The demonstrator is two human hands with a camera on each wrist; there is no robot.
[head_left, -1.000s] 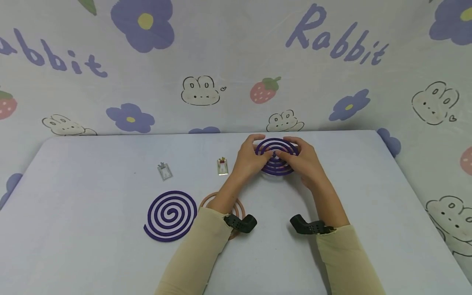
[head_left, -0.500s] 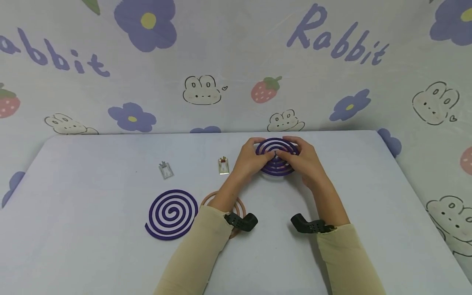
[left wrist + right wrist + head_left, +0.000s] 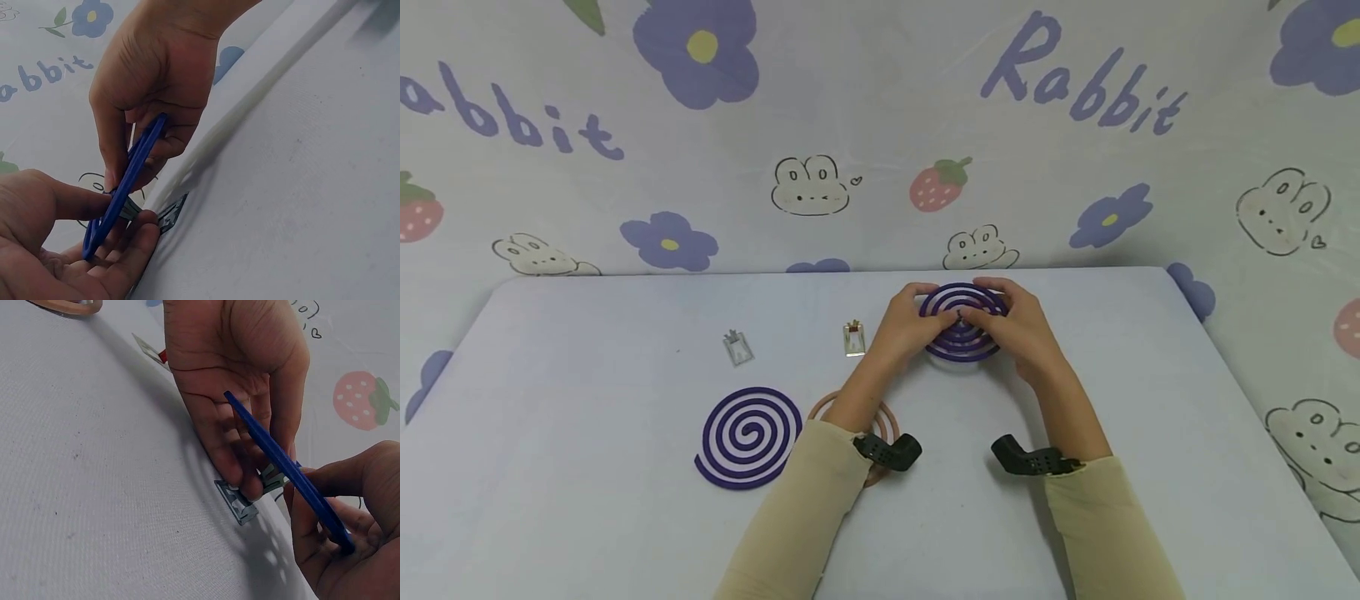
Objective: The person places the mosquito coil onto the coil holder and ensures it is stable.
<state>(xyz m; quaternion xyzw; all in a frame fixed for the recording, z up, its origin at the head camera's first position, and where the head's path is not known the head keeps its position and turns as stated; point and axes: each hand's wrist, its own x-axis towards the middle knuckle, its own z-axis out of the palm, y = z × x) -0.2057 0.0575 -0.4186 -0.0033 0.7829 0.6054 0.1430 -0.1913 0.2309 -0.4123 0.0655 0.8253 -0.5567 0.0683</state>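
Near the back of the table, both hands hold a purple-blue mosquito coil (image 3: 270, 446) tilted up. My left hand (image 3: 908, 322) grips its left side, thumb at the middle of the spiral. On the right side, my right hand (image 3: 1009, 323) grips it, its thumb also at the centre. Below the coil, a small silver metal coil stand (image 3: 237, 503) shows by the fingertips in both wrist views. Its prong is up at the coil's centre; whether the coil sits on it, I cannot tell. Fingers behind the coil are partly hidden.
Another purple coil (image 3: 749, 431) lies flat at left. Beside it, a brown coil (image 3: 895, 423) is partly covered by the left forearm. Towards the back lie a silver stand (image 3: 738, 348) and a gold stand (image 3: 853, 340). A printed cloth wall (image 3: 880, 108) rises behind the table.
Both hands keep their hold on the coil in nearly the same place. The coil's front rim dips very slightly; the other coils and stands stay where they were.
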